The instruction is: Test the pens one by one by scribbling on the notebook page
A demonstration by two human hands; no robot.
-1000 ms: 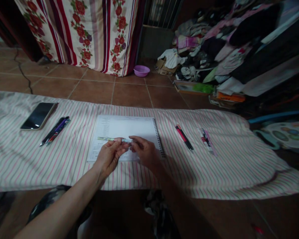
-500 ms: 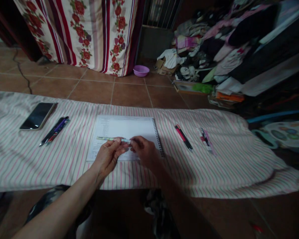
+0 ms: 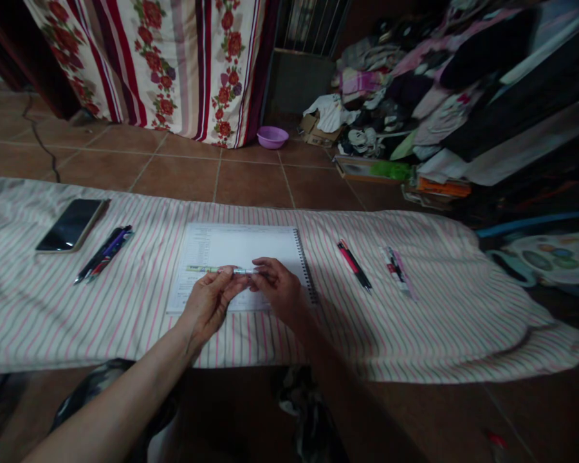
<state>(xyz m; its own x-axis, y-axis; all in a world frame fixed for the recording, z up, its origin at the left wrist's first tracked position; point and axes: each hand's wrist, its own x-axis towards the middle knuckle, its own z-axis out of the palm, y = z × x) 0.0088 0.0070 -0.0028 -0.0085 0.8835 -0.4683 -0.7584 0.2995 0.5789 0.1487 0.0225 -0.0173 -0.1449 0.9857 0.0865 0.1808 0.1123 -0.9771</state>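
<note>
A slim pen [image 3: 205,269] with a pale green and yellow pattern lies level above the open notebook [image 3: 251,241]. My left hand [image 3: 212,296] is closed around its middle, thumb on top, and its left end sticks out past the thumb. At the pen's clear-looking right end is my right hand [image 3: 280,286]. Its index finger is raised off the pen and the other fingers curl near the end, apart from the thumb. Whether a fingertip touches the pen there is hard to see. Printed text shows on the notebook page, and a spiral binding runs down its right side.
Left of the notebook lie a phone [image 3: 70,225] and several dark pens [image 3: 103,254]. To its right are red and black pens [image 3: 354,265] and a pink and white group of pens [image 3: 399,273]. All rest on a striped cloth [image 3: 415,334]. A purple basin [image 3: 273,137] stands on the tiled floor.
The fingers of my right hand have spread, and the index finger has lifted from the pen's right end. My left hand and the pen stay nearly in place.
</note>
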